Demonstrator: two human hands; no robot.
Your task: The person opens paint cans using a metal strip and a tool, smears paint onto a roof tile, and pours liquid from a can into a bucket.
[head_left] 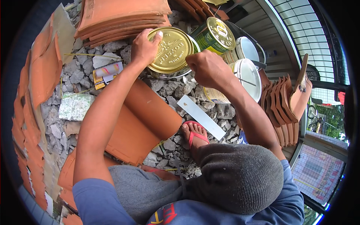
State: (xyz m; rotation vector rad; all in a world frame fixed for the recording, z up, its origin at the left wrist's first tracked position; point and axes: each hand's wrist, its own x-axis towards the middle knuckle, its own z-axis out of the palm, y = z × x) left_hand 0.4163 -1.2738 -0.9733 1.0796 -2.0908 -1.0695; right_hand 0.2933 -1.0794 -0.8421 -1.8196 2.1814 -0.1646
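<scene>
A round paint can with a gold metal lid [169,52] stands on the rubble ahead of me, its lid lying on top. My left hand [144,48] grips the lid's left rim, thumb resting on the gold face. At the opposite rim, my right hand [210,69] is closed in a fist; whatever it may hold is hidden beneath the knuckles. Just behind the right hand is a green can [220,34] with a gold top. Two white pails, a farther one [245,49] and a nearer one [252,80] with a thin rod across its mouth, stand to the right.
Clay roof tiles are stacked at the far side [123,17], the left [33,93] and the right [287,108]. A large curved tile [144,120] and a flat pale strip [200,117] lie on broken concrete [75,71] near my sandalled foot [195,137]. A paint roller sleeve [108,70] lies left.
</scene>
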